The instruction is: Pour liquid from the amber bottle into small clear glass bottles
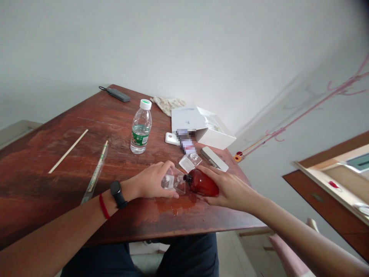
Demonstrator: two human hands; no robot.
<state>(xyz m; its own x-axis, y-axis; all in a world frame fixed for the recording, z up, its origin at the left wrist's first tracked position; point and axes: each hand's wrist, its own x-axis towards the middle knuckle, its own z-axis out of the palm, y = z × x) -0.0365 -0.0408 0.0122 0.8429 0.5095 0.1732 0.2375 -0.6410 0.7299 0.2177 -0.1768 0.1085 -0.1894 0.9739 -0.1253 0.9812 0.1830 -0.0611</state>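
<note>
Here, the left hand (148, 181) has its grip clamped around a small clear bottle (170, 181), and the right hand (230, 188) has its grip clamped on a reddish-brown bottle (201, 183) lying on its side, its black neck meeting the end of the clear one. Both bottles are held low over a wet spill (175, 206) on the wooden desk (43, 181). Just beyond the hands lie a small clear square packet (188, 161) and a silver bar (215, 159). Farther up stand a water bottle (141, 127) and an open white box (216, 130), with a crumpled cloth (168, 104) behind them. A chopstick (68, 151) and a clear ruler (96, 171) lie to the left.
</note>
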